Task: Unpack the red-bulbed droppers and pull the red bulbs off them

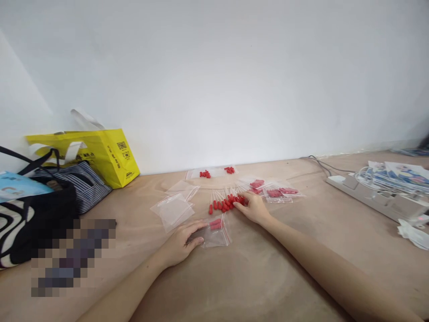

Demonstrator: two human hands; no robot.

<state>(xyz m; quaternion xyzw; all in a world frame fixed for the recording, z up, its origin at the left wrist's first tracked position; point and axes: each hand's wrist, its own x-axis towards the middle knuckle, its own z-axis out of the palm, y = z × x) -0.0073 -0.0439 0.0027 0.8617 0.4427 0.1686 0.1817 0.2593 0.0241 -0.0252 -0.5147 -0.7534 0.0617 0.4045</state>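
My left hand (182, 243) rests on the table with its fingers pinched on the edge of a small clear zip bag (216, 232) that has a few red-capped pieces inside. My right hand (253, 206) reaches forward, fingertips closed on a fanned row of red-tipped white sticks (225, 202). A stack of empty clear bags (174, 209) lies just left of the sticks. Filled bags with red pieces (276, 192) lie to the right of my right hand, and two more bags (216, 172) sit near the wall.
A yellow shopping bag (107, 154), a striped bag (78, 181) and a black patterned bag (30, 223) stand at the left. A white power strip (375, 194) with cables and printed packets (398, 174) lies at the right. A white wall backs the table.
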